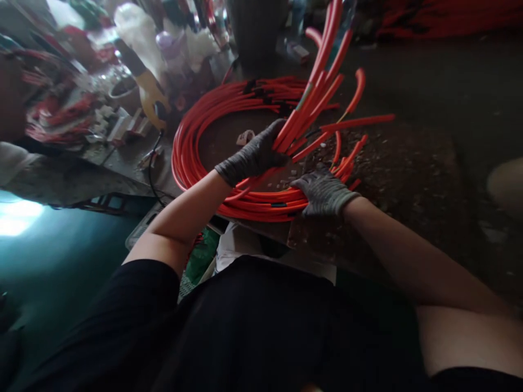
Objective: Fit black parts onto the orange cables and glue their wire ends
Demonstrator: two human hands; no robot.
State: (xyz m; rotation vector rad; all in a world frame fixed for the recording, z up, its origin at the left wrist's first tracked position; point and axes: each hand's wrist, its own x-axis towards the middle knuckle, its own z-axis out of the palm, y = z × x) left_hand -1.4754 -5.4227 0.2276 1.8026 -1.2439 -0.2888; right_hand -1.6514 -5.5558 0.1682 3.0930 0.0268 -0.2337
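A large coil of orange cables point(186, 144) lies on the worktop, bound in places with black tape. My left hand point(261, 149), in a grey glove, is wrapped round a bundle of orange cable ends point(314, 92) that fans up and to the right. Closer to me, my right hand point(324, 190), gloved too, rests over the near side of the coil, its fingers round the orange cables there. Loose cable ends point(347, 163) stick out just beyond that hand. A small white label point(245, 137) shows inside the coil.
A yellow-and-black tool point(151, 95) stands at the left, its dark cord point(152, 169) hanging over the edge. Behind it are bags point(141, 38) and assorted small parts. Scraps litter the worktop point(400, 179) at right. Another person's sleeve point(61, 171) reaches in from the left.
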